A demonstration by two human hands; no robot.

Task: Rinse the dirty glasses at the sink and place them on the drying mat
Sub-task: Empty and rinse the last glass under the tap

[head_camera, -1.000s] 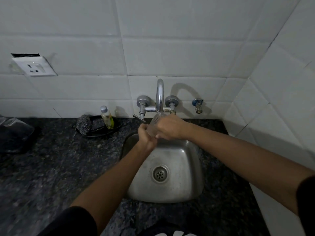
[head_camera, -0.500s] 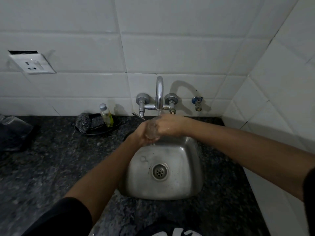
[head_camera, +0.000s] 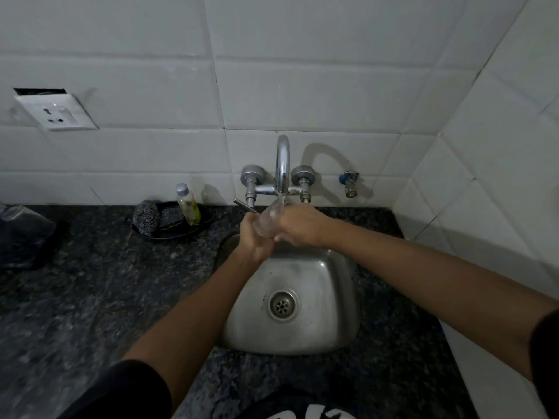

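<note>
Head view: clear tilted glass (head_camera: 270, 218) under curved chrome faucet (head_camera: 282, 164), both hands' fingers (head_camera: 298, 226) grasping it.

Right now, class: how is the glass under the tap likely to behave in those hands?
The glass looks wet under the running tap, so probably slippery. It seems thin and clear, so likely fragile over the steel sink. Both the left hand and right hand grip it, which should steady it.

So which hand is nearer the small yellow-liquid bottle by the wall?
Left. The left hand grips the clear glass just right of the bottle; the right hand is farther right.
</note>
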